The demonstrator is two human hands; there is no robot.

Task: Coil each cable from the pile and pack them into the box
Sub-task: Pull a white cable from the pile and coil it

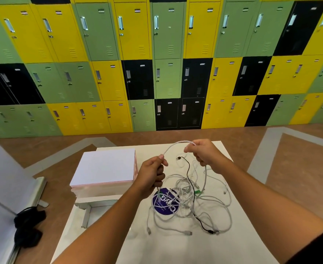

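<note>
1. I am watching the left hand gripping a pale cable in a curled fist, raised above the white table.
2. The right hand is pinching the same cable farther along. The cable is arching between the two hands.
3. Both loose ends are hanging down into the pile, which is lying tangled on the table just under the hands.
4. A black cable is running through the pile.
5. The pile is partly covering a round purple sticker.
6. The box is sitting left of the pile, flat white top up. I cannot tell its contents.
</note>
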